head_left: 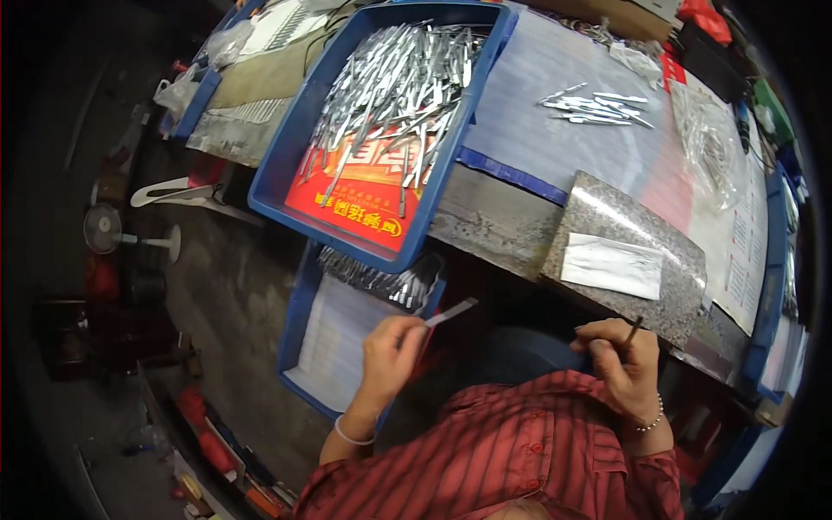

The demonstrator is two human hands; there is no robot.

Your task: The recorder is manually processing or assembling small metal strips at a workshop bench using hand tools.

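My left hand [387,360] is closed, pinching a narrow flat metal strip [454,311] between thumb and fingers, its free end pointing right. Below it to the left, a lower blue tray [299,347] carries dark slim metal pieces [380,279] lined up along its far end. My right hand [626,360] curls round a thin dark stick [635,330], whose tip pokes up past the fingers; the rest is hidden in the hand. Just beyond that hand, a folded white cloth [612,266] lies on a speckled stone slab [576,204] at the bench edge.
A large blue tray [446,182] full of loose shiny metal strips [407,74] overhangs the bench edge. On the plastic-covered bench top [520,78] lies a small heap of metal pieces [600,108]. A white fan [104,228] stands at left; another blue tray [774,277] is at far right.
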